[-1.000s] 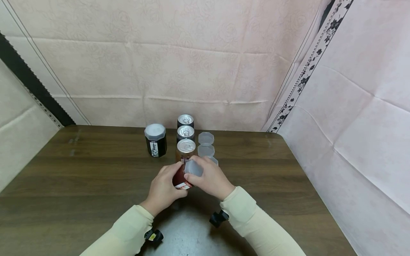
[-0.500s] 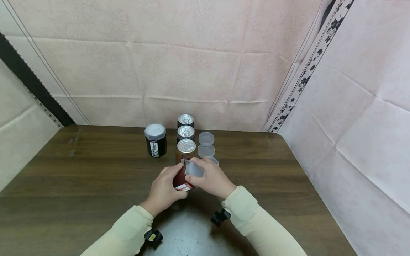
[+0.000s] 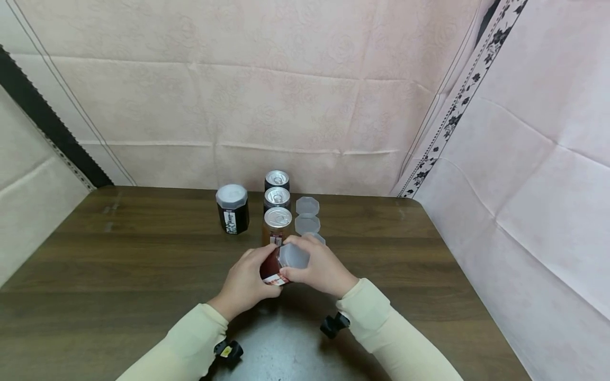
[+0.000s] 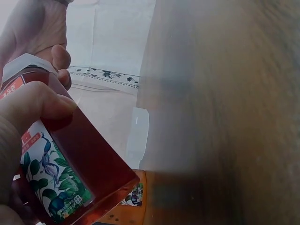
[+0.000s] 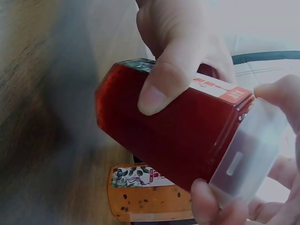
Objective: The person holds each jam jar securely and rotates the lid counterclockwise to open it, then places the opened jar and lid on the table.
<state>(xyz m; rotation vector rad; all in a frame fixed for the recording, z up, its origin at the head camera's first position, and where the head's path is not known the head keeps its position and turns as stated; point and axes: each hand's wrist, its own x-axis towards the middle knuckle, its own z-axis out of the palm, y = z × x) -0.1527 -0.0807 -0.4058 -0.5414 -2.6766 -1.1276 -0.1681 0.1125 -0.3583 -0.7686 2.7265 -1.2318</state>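
My left hand (image 3: 244, 276) grips the body of a clear octagonal plastic drink can (image 5: 159, 129) filled with dark red liquid. Its white label (image 4: 54, 176) carries a bird and green leaves. The can is tilted over the table, its top end towards the right. At that end my right hand (image 3: 325, 267) pinches a frosted plastic cap (image 5: 248, 152), thumb and fingers on opposite sides of it. The cap sits at the can's rim. Just beyond stands an orange can (image 3: 277, 225) with a silver ring-pull top, partly hidden behind the held can.
Behind the orange can, two dark cans (image 3: 277, 198) with ring-pull tops continue the row. Three loose frosted caps (image 3: 307, 223) lie in a line to their right. A black can (image 3: 232, 214) wearing its cap stands at left. The wooden table (image 3: 143, 264) ends at a cloth backdrop (image 3: 295, 106).
Both hands have shifted slightly right and towards me with the red can. My right hand and the cap have moved a little more than the left hand.
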